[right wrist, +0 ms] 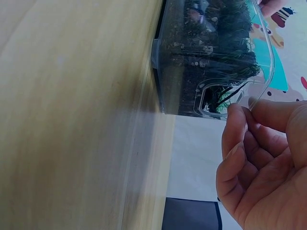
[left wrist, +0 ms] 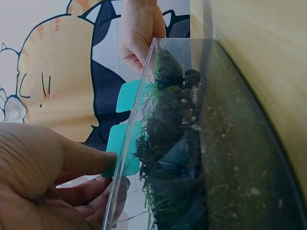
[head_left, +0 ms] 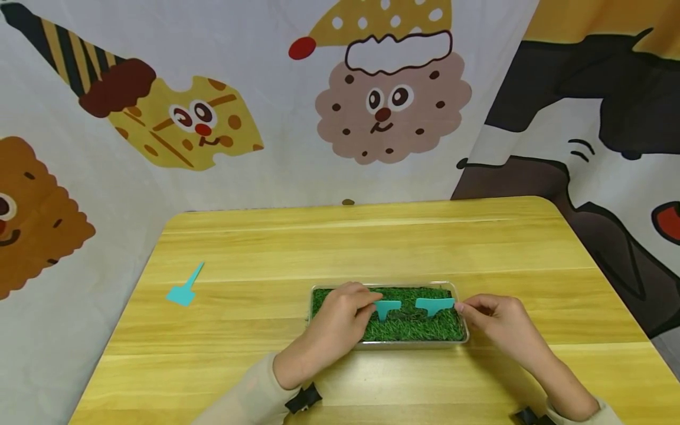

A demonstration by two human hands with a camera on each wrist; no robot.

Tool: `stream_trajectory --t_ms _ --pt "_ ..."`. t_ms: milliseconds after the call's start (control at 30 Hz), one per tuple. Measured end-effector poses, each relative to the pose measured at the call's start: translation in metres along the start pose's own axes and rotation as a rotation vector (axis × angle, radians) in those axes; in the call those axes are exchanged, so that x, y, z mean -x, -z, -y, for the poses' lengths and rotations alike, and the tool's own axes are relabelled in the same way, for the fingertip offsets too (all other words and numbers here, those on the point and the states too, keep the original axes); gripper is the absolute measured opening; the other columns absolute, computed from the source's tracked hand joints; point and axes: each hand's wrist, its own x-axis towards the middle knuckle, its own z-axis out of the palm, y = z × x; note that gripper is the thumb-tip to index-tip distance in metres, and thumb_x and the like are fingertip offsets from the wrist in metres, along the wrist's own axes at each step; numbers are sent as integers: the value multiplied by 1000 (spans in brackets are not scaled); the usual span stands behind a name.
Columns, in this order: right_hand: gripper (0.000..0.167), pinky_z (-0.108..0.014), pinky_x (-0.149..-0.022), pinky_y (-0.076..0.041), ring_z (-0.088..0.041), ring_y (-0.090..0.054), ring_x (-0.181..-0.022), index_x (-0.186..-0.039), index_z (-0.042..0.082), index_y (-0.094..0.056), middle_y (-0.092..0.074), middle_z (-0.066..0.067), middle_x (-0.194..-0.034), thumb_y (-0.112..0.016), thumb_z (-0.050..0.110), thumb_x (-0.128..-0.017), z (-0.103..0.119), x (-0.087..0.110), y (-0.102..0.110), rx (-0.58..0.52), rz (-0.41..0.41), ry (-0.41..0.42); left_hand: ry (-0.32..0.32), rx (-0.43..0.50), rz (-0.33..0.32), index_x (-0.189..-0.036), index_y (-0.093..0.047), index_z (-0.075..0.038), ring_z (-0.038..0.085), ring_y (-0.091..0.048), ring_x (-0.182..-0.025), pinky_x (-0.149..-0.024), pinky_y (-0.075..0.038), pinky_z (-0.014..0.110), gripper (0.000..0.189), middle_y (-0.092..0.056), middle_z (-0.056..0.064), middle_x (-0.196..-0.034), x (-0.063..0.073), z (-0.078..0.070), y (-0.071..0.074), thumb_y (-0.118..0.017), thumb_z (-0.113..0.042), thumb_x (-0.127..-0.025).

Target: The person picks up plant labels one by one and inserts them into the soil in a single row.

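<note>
A clear plastic box (head_left: 409, 345) filled with soil and topped with green grass (head_left: 409, 330) stands on the table. Two teal plant labels stand upright in the grass, a left one (head_left: 389, 305) and a right one (head_left: 434, 303). My left hand (head_left: 340, 319) reaches over the box's left part and pinches the left label near its edge, thumb in front in the left wrist view. My right hand (head_left: 499, 321) is at the box's right end, thumb and index finger (right wrist: 235, 120) pinching its rim beside the right label.
A third teal plant label (head_left: 183, 294) lies flat on the wooden table (head_left: 255, 248) at the left. Behind the table hangs a cartoon-printed curtain (head_left: 287, 118). Soil and pebbles (left wrist: 192, 115) show through the box wall.
</note>
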Motion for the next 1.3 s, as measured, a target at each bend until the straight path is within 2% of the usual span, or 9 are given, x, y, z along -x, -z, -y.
stream_trajectory --t_ms 333,500,600,800,967,1100,1300 --pt "16 -27 -55 -45 -10 -53 -60 -89 12 -80 -65 0 -69 -75 22 -100 -2 0 1 9 -5 8 26 50 -26 -121 -76 2 13 -65 -90 -72 -54 21 24 -72 8 -106 2 -1 7 -72 -1 -98" --pt "16 -27 -55 -45 -9 -53 -60 -90 12 -80 -65 2 -70 -75 23 -100 -3 0 1 7 1 -5 37 61 -103 -120 -77 0 15 -66 -96 -77 -58 29 23 -72 7 -108 8 2 19 -72 -4 -98" --pt "16 -27 -55 -44 -9 -52 -60 -91 11 -80 -65 1 -70 -75 23 -100 -3 0 1 7 4 -17 7 15 -167 -118 -78 -1 16 -67 -102 -82 -59 32 22 -72 6 -111 13 7 29 -74 -4 -96" --pt "15 -27 -55 -45 -9 -52 -59 -93 10 -81 -64 2 -70 -75 22 -100 -4 0 2 6 6 -3 -89 -130 -286 -117 -79 -3 21 -66 -106 -82 -59 37 24 -72 7 -114 21 27 47 -79 -4 -93" --pt "15 -27 -56 -45 -9 -52 -60 -93 11 -81 -64 2 -70 -75 22 -100 -3 0 2 1 8 -2 -128 -195 -373 -118 -78 -1 27 -66 -110 -90 -57 46 27 -72 11 -118 27 43 59 -80 -5 -91" --pt "15 -27 -56 -45 -10 -53 -60 -92 11 -81 -64 1 -70 -75 23 -100 -2 0 2 -9 9 1 -139 -231 -429 -116 -78 0 33 -66 -112 -93 -54 51 28 -71 14 -119 33 53 66 -82 -4 -89" --pt "16 -27 -55 -45 -11 -52 -58 -90 12 -80 -63 0 -68 -74 23 -101 -2 -1 1 -17 9 14 -115 -295 -489 -116 -77 2 38 -65 -108 -91 -51 56 31 -70 20 -121 42 70 79 -82 -3 -86"
